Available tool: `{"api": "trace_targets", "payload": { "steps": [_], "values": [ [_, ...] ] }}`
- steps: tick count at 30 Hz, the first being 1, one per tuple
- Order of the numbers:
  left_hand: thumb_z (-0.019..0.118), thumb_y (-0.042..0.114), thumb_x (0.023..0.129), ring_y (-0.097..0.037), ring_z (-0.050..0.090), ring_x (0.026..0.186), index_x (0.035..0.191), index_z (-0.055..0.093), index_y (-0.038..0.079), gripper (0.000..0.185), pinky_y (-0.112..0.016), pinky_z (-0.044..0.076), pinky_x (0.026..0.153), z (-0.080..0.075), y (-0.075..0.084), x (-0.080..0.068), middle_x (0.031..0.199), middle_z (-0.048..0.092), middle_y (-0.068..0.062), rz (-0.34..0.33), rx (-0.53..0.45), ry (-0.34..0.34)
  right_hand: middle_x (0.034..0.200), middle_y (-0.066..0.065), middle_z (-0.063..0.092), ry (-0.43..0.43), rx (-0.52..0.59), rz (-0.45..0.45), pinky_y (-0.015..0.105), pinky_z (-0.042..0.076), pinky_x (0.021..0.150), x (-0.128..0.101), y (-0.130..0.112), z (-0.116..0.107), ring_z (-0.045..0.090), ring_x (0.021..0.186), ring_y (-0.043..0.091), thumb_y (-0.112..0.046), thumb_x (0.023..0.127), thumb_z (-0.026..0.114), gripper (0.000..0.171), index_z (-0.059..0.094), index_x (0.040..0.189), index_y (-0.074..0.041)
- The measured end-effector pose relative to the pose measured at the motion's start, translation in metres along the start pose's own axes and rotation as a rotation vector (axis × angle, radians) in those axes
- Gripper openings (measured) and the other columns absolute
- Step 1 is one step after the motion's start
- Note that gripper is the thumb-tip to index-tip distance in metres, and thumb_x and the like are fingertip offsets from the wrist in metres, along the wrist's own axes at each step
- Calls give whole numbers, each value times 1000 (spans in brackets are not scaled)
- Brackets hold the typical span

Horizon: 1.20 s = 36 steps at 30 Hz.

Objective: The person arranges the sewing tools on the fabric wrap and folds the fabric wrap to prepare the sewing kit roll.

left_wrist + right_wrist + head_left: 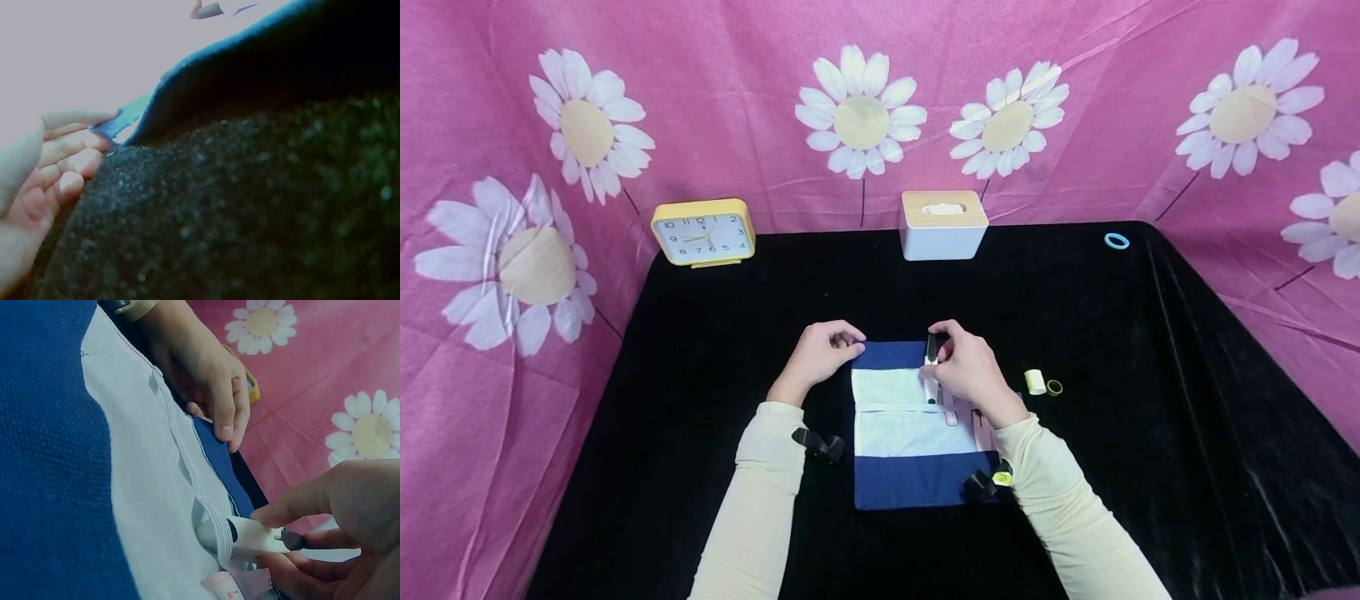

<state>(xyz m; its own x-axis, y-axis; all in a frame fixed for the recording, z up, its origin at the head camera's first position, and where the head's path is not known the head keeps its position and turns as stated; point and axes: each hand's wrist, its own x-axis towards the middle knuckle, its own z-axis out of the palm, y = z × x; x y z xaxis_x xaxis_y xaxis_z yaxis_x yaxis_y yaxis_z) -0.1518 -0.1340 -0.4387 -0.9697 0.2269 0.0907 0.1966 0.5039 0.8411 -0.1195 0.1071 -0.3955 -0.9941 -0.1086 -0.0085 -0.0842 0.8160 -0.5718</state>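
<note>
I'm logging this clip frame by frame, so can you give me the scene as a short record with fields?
left hand: pinches the far left corner of the blue and white cloth roll-up case
right hand: holds a white pen with a black cap under the case's elastic strap
surface: black cloth table
right of case: small tape rolls
back edge: yellow clock, white tissue box, blue ring

You've got a woven cloth pouch, matt blue and white. Pen looks smooth glossy plastic. Tablecloth at 3 o'clock: black, velvety.
</note>
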Motion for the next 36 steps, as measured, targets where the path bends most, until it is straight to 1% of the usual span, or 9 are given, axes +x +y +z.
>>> {"api": "trace_targets", "payload": {
  "steps": [6,19,24,30,36],
  "values": [
    [70,17,85,-17,53,71,93,72,15,9,-29,44,66,0,1,0,79,61,-2,-9,1,-4,78,-1,58,-12,-4,2,30,40,66,-1,0,1,52,69,16,-23,71,77,43,62,110,-15],
    [69,17,85,-17,53,72,94,71,15,9,-29,44,66,0,3,-1,81,62,-2,-18,5,-14,74,-4,58,-16,6,-16,28,39,67,-7,1,3,52,70,14,-23,70,79,27,68,94,-16],
    [69,17,85,-17,53,72,94,71,15,9,-29,44,66,-1,3,-1,81,62,-2,-20,8,-14,76,-3,60,-34,8,-31,28,40,69,-9,0,3,54,72,14,-22,70,80,22,70,88,-15],
    [70,17,85,-17,53,72,94,71,15,9,-29,44,67,0,1,-1,80,61,-2,-23,7,-8,82,0,61,-62,5,-34,28,42,68,-13,1,5,54,74,14,-22,71,80,18,72,85,-15],
    [69,17,85,-17,53,72,94,71,15,9,-28,44,66,0,2,-2,81,62,-2,-24,9,-8,82,-2,61,-56,-9,-51,28,41,64,-17,1,6,53,74,14,-23,70,80,16,74,84,-16]
  ]
}}
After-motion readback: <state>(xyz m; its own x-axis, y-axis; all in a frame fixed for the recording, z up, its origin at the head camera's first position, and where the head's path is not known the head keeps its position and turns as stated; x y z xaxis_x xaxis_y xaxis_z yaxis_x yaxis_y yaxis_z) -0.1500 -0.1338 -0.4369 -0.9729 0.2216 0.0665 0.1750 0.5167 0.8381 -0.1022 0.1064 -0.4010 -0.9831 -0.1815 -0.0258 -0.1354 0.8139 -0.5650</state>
